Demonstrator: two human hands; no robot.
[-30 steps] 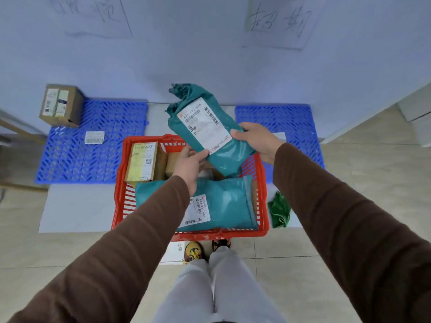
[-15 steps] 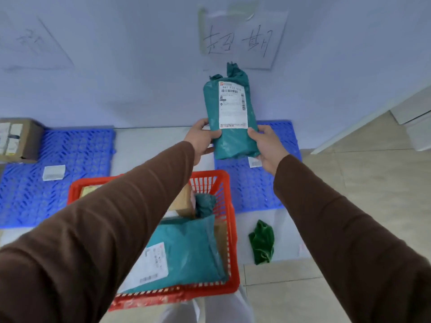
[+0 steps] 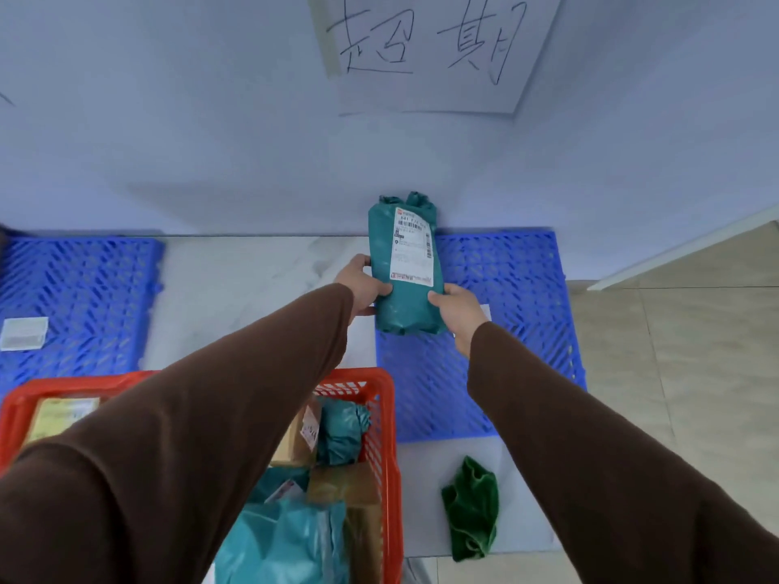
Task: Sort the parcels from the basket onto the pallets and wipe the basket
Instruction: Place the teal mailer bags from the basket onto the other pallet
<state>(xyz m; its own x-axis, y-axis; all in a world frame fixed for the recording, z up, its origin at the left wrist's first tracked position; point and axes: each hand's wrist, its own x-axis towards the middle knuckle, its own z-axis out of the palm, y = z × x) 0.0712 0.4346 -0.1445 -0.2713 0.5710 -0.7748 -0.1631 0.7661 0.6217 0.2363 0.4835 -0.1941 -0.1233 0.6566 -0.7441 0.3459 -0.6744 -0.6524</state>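
Since half a second before, the parcel (image 3: 406,263) had come down from in front of the paper sign (image 3: 425,52) to just above the right pallet (image 3: 506,288), near the pallet's far left corner by the wall. Both hands held it: the left hand (image 3: 362,286) gripped its left edge, thumb over the front, and the right hand (image 3: 457,309) gripped its lower right side, fingers curled round it. So each grip was closed on the parcel. The parcel was a teal bag, upright and long, its white label facing the camera. Whether its bottom end touched the pallet could not be told.

The red basket (image 3: 385,415) sat near the left edge of the right pallet, under the left sleeve. It held more teal bags and brown boxes. A green cloth (image 3: 472,507) lay crumpled on the white floor mat to the right of the basket. The left pallet (image 3: 84,297) lay well apart across the mat, with a small white slip (image 3: 23,333) on it.
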